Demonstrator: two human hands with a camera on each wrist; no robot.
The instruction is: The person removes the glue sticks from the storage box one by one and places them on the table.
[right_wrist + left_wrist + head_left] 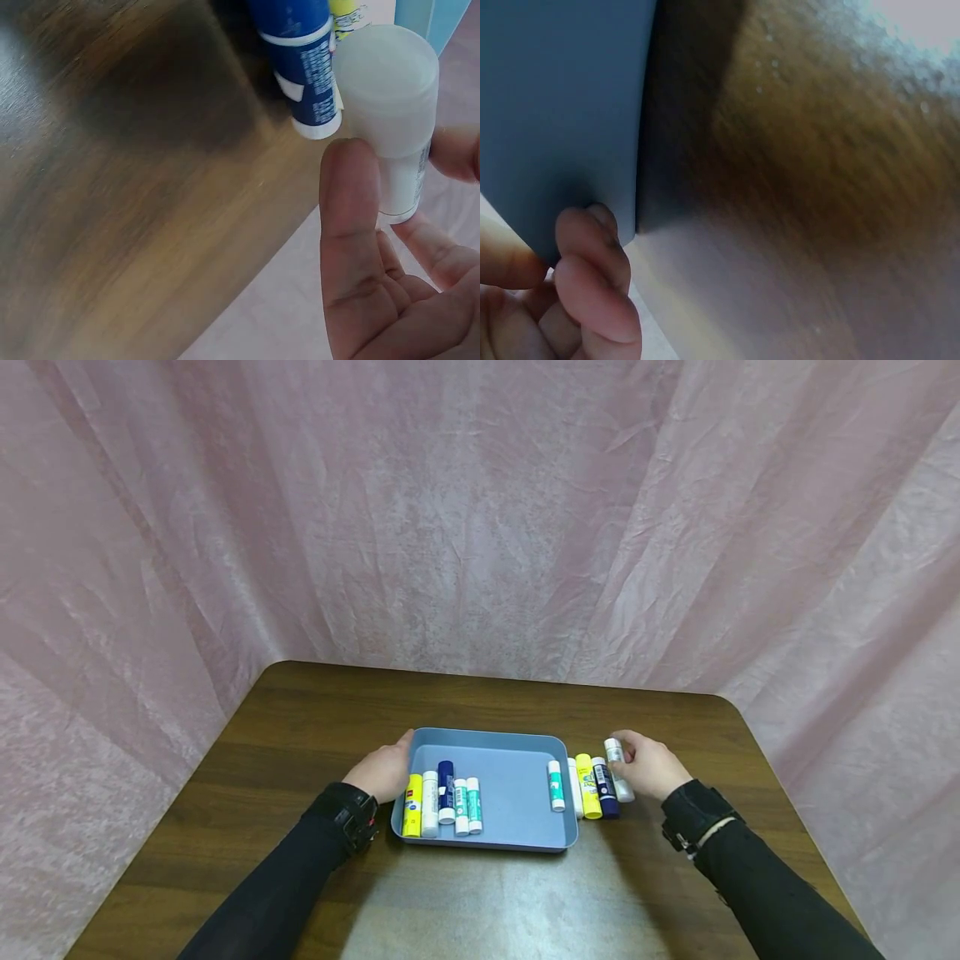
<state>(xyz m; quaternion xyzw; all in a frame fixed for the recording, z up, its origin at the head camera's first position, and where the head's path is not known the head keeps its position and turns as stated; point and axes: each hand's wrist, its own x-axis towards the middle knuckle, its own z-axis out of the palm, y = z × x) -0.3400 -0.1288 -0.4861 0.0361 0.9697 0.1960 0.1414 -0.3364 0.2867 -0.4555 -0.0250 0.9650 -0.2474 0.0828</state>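
1. Gripping the left side of a shallow, rectangular blue-grey tray [517, 789] is the left hand [381, 772], fingers bent against the outer wall.
2. Inside the tray, towards its left side, 5 capped sticks lie in a row: a yellow cylindrical stick [413, 806], a white plastic stick [430, 804], a navy stick with a white end [446, 792] and 2 slim white-and-teal sticks [461, 807].
3. Near the tray's right wall, inside, lies a single slim teal-and-white stick [556, 787].
4. Just outside that wall, on the brown wood-grain bench [315, 710], are a narrow white stick [575, 789], a bright yellow stick [588, 787] and a dark navy labelled stick [605, 788], side by side.
5. Beside these, the right hand [652, 768] pinches a white cylindrical stick with a translucent cap [390, 97] between thumb and fingers.
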